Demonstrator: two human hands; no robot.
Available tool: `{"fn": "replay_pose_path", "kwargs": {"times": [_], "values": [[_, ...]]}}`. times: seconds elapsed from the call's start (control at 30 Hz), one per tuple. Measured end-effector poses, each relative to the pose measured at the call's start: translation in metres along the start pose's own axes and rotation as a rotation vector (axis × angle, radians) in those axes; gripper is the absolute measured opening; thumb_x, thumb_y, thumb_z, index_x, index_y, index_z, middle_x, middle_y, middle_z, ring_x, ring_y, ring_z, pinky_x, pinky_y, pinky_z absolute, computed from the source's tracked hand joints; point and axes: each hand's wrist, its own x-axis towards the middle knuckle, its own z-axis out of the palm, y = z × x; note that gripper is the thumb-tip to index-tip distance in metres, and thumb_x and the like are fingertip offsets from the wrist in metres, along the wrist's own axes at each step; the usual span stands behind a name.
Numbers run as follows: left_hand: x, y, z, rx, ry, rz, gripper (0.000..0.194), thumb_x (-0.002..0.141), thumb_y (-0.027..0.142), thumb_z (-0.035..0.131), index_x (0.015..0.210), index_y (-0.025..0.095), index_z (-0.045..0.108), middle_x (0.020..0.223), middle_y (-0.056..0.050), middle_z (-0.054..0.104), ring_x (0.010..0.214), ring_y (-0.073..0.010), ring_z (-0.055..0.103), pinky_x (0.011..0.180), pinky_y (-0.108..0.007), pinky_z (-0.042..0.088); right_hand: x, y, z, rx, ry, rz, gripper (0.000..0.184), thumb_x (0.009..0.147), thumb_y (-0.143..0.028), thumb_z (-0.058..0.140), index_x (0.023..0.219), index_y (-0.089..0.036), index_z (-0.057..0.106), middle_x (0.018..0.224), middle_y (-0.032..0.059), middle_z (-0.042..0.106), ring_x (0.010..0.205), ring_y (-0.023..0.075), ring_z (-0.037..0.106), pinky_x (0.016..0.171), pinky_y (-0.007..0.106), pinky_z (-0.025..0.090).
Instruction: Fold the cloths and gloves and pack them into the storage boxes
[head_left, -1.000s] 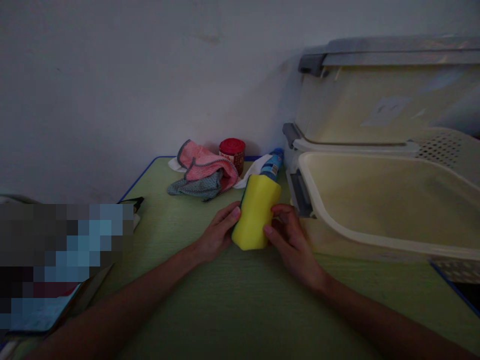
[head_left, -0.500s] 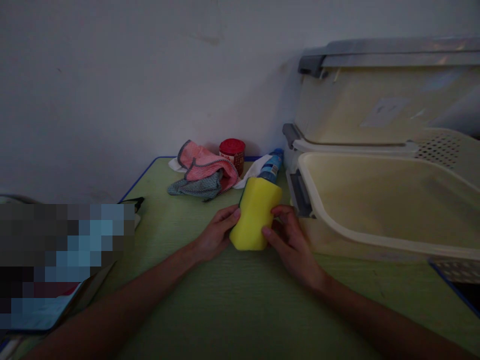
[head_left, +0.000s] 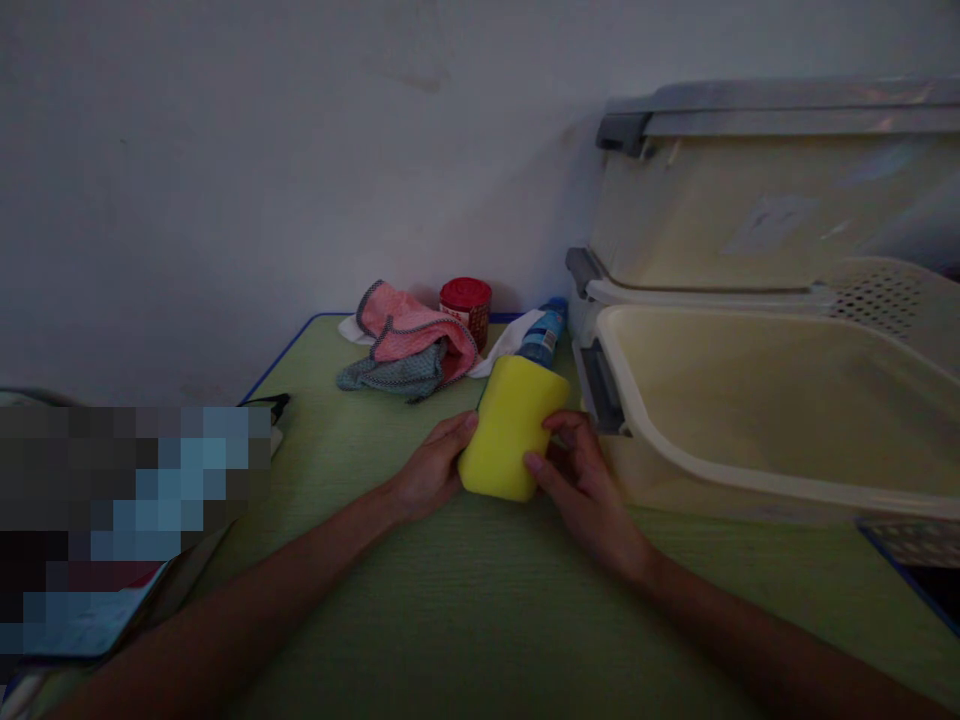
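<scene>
Fingers (head_left: pixel 568 425) hold yellow sponge (head_left: pixel 514 430) by side edges, cloths (head_left: pixel 409 328) apart beyond.

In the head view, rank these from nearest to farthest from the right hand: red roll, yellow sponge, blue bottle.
1. Yellow sponge: touching the right hand, on its left.
2. Blue bottle: beyond the sponge, beside the bin.
3. Red roll: farther left, near the wall.

This place is looking like a home (though nothing is telling which room): a stained wall (head_left: pixel 225 200) is rising behind a green table (head_left: pixel 420 610), and household things are showing there: cloths (head_left: pixel 409 330), a sponge (head_left: pixel 510 430), a bottle (head_left: pixel 545 335) and, at the right, an open bin (head_left: pixel 679 458).
</scene>
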Motion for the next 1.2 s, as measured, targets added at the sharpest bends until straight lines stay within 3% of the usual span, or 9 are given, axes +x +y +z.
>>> {"fn": "replay_pose_path", "kwargs": {"times": [0.17, 0.33, 0.53, 0.63, 0.8, 0.9, 1.0, 1.1, 1.2], "values": [[0.0018, 0.0016, 0.0032, -0.105, 0.066, -0.055, 0.040, 0.066, 0.035, 0.070, 0.098, 0.012, 0.063, 0.093, -0.011, 0.069, 0.089, -0.0268, 0.064, 0.074, -0.036, 0.051, 0.0010, -0.0008, -0.0009, 0.033, 0.013, 0.000, 0.029, 0.078, -0.033, 0.057, 0.100, -0.029, 0.039, 0.099, 0.0012, 0.052, 0.088, 0.0161, 0.057, 0.073, 0.031, 0.051], [0.0000, 0.0048, 0.0080, -0.088, 0.190, 0.064, 0.070, 0.067, 0.021, 0.069, 0.129, 0.028, 0.038, 0.107, -0.004, 0.065, 0.088, -0.0218, 0.064, 0.072, -0.032, 0.051, 0.0010, -0.0030, -0.0012, 0.004, 0.029, 0.000, 0.039, 0.078, -0.034, 0.059, 0.111, -0.030, 0.039, 0.095, 0.0019, 0.050, 0.086, 0.0172, 0.058, 0.076, 0.035, 0.052], [-0.0001, 0.0037, 0.0082, -0.045, 0.154, 0.096, 0.077, 0.067, 0.020, 0.066, 0.136, 0.030, 0.031, 0.109, -0.004, 0.065, 0.090, -0.0227, 0.063, 0.072, -0.032, 0.051, 0.0024, -0.0021, -0.0038, -0.056, 0.029, -0.006, 0.050, 0.077, -0.033, 0.060, 0.121, -0.031, 0.036, 0.092, 0.0018, 0.051, 0.083, 0.0177, 0.057, 0.074, 0.036, 0.052], [0.0011, 0.0056, 0.0089, -0.057, 0.168, 0.062, 0.077, 0.067, 0.018, 0.061, 0.138, 0.028, 0.032, 0.110, -0.005, 0.065, 0.091, -0.0233, 0.063, 0.074, -0.033, 0.051, 0.0019, -0.0020, -0.0043, -0.113, 0.043, -0.015, 0.054, 0.077, -0.035, 0.061, 0.124, -0.029, 0.036, 0.102, 0.0054, 0.052, 0.092, 0.0200, 0.056, 0.077, 0.038, 0.052], [-0.0002, 0.0065, 0.0097, -0.076, 0.103, 0.086, 0.075, 0.068, 0.031, 0.059, 0.138, 0.024, 0.033, 0.118, -0.007, 0.060, 0.098, -0.0256, 0.060, 0.078, -0.035, 0.050, 0.0005, -0.0030, -0.0022, -0.035, -0.104, -0.022, 0.091, 0.065, -0.033, 0.075, 0.137, -0.029, 0.020, 0.136, 0.0118, 0.038, 0.117, 0.0256, 0.048, 0.094, 0.046, 0.045], [-0.0027, 0.0024, 0.0074, -0.033, 0.031, 0.120, 0.086, 0.067, 0.037, 0.066, 0.141, 0.025, 0.023, 0.119, -0.009, 0.058, 0.098, -0.0262, 0.059, 0.077, -0.035, 0.050, 0.0003, -0.0024, -0.0010, -0.019, -0.145, -0.081, 0.110, 0.056, -0.025, 0.082, 0.141, -0.030, 0.012, 0.145, 0.0116, 0.027, 0.129, 0.0272, 0.036, 0.102, 0.048, 0.037], [-0.0051, -0.0010, 0.0042, 0.031, 0.025, 0.115, 0.096, 0.064, 0.029, 0.072, 0.141, 0.031, 0.015, 0.116, -0.008, 0.059, 0.095, -0.0253, 0.060, 0.075, -0.034, 0.051, 0.0010, -0.0022, -0.0006, -0.028, -0.141, -0.102, 0.113, 0.057, -0.021, 0.080, 0.142, -0.031, 0.008, 0.145, 0.0121, 0.027, 0.130, 0.0273, 0.034, 0.103, 0.049, 0.035], [-0.0069, -0.0014, 0.0018, 0.064, 0.025, 0.145, 0.095, 0.064, 0.026, 0.071, 0.140, 0.034, 0.016, 0.118, -0.006, 0.057, 0.094, -0.0248, 0.059, 0.074, -0.034, 0.051, 0.0017, -0.0029, -0.0005, -0.017, -0.162, -0.079, 0.117, 0.057, -0.021, 0.080, 0.142, -0.033, 0.000, 0.142, 0.0132, 0.032, 0.128, 0.0279, 0.038, 0.101, 0.050, 0.038], [-0.0081, -0.0005, 0.0010, 0.092, -0.019, 0.171, 0.093, 0.064, 0.026, 0.070, 0.140, 0.033, 0.018, 0.117, -0.006, 0.057, 0.092, -0.0245, 0.059, 0.074, -0.033, 0.050, 0.0015, -0.0031, -0.0002, -0.010, -0.208, -0.083, 0.121, 0.058, -0.022, 0.079, 0.140, -0.037, -0.008, 0.145, 0.0121, 0.027, 0.128, 0.0275, 0.039, 0.100, 0.050, 0.039]]}}
